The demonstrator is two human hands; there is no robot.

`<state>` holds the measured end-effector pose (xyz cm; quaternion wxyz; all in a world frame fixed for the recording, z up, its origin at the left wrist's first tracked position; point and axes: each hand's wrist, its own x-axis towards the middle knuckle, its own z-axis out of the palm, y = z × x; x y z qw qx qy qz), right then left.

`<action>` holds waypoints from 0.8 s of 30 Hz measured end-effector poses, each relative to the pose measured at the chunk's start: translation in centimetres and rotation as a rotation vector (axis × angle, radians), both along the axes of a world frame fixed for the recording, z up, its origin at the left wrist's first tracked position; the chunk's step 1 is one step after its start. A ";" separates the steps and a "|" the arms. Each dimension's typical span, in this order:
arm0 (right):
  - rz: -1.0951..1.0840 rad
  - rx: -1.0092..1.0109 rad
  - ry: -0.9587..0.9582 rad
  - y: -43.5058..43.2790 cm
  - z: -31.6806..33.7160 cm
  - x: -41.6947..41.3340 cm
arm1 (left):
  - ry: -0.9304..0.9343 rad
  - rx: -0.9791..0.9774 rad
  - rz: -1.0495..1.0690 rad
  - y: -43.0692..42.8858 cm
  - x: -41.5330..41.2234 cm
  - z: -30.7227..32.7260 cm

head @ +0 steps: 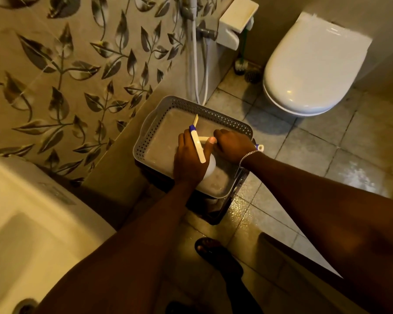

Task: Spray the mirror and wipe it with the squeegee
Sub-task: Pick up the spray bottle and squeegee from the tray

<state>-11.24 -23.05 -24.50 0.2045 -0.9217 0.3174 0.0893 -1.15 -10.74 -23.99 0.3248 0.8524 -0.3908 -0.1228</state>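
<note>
My left hand (187,159) is wrapped around a white spray bottle (210,169) whose long white head ends in a blue nozzle (192,127). It hangs over a grey perforated basket (159,123) that rests on a dark stool. My right hand (233,146) is closed on a white handle (204,139) right beside the spray head. A blue-and-white end (259,147) sticks out past that wrist; it looks like the squeegee, with most of it hidden by the hand. The two hands almost touch. No mirror is in view.
A white sink (32,223) sits at the lower left under the leaf-patterned wall. The closed toilet (311,64) is at the upper right, with a white hose (196,71) and a brush (240,64) beside it. The tiled floor (349,173) looks wet. My sandalled foot (216,252) stands below the stool.
</note>
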 end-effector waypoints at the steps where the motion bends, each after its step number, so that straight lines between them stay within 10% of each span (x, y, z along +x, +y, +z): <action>1: -0.014 -0.002 -0.023 -0.1 0.2 -0.1 | 0.021 -0.018 0.003 0.0 0.0 0.2; 24: -0.210 -0.100 -0.286 0.2 13.0 -0.2 | 0.016 -0.169 0.073 1.0 4.3 13.8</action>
